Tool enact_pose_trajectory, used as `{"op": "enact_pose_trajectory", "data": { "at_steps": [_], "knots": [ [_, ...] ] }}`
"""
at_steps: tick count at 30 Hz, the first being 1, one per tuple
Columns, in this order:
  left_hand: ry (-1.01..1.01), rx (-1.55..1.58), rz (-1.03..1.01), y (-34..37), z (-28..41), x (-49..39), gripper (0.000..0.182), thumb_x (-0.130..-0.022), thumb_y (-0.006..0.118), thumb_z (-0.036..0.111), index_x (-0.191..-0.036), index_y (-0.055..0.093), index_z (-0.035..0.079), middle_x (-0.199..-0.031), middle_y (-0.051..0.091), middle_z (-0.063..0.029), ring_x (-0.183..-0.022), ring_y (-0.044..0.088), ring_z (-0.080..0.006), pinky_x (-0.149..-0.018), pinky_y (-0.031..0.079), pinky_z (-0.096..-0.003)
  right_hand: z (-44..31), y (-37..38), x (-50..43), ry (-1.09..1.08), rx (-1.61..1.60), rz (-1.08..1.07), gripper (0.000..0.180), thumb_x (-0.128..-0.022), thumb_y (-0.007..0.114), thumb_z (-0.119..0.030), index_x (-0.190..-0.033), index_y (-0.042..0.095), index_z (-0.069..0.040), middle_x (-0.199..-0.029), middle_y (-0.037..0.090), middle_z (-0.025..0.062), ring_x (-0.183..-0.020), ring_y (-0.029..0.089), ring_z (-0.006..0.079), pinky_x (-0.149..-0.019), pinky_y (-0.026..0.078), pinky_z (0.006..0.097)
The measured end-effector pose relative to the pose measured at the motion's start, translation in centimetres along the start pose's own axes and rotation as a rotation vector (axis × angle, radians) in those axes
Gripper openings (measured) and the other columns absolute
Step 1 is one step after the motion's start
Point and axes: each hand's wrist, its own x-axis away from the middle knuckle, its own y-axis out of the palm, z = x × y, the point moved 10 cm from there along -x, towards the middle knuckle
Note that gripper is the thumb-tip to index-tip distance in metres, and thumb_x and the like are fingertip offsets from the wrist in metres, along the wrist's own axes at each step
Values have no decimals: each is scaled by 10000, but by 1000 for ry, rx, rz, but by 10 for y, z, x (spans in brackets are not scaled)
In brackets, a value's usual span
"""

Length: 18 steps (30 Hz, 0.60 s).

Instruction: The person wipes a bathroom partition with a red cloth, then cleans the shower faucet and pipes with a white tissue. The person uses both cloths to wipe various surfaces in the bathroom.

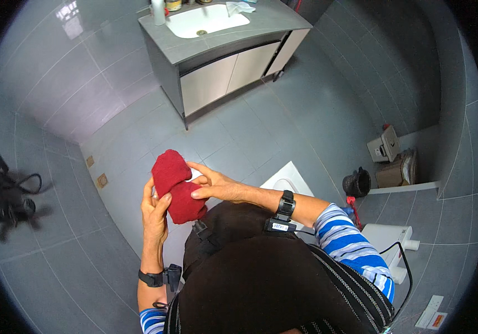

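Observation:
A red cloth [170, 173], folded and soft-looking, is held in front of my body, above the grey tiled floor. My left hand [155, 208] grips its left edge, with the thumb on the near face and the fingers behind. On the other side, my right hand [216, 185] pinches the cloth between thumb and fingers, with the index finger at its upper right edge. A crease runs across the middle, between an upper and a lower part. Something white shows behind the cloth by my right fingers; I cannot tell what it is.
Ahead stands a vanity cabinet [209, 79] with a white sink [180, 25]. A white squat toilet [291, 171] lies near my right forearm. Rightward are a black bucket [349, 185], a brown bin [389, 173] and a white cistern [383, 234]. A dark fixture [7, 192] is at the left wall.

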Motion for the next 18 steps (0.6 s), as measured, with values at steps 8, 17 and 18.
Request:
{"op": "enact_pose_trajectory", "data": {
  "at_steps": [8,17,18],
  "knots": [
    [9,-635,-5,58,8,-136,952,-719,777,136,-1531,282,98,-1400,477,-149,-1223,530,-242,-999,454,-360,-80,-106,-67,-125,-56,149,456,-819,724,-95,-1217,545,38,-1102,666,123,-998,632,156,-890,509,329],
    [145,-657,368,72,30,-250,872,-748,705,37,-1505,272,65,-1354,498,-146,-1223,523,-268,-1047,427,-393,-183,-169,-172,-261,190,-55,526,-839,764,-270,-1201,573,60,-1071,650,161,-903,628,171,-787,539,331],
    [164,-466,384,67,33,-252,818,-760,697,48,-1482,311,54,-1344,508,-141,-1212,530,-262,-1043,427,-386,-187,-171,-176,-255,167,-43,555,-836,767,-277,-1226,562,60,-1095,640,170,-901,628,178,-784,540,333]
  ]
}}
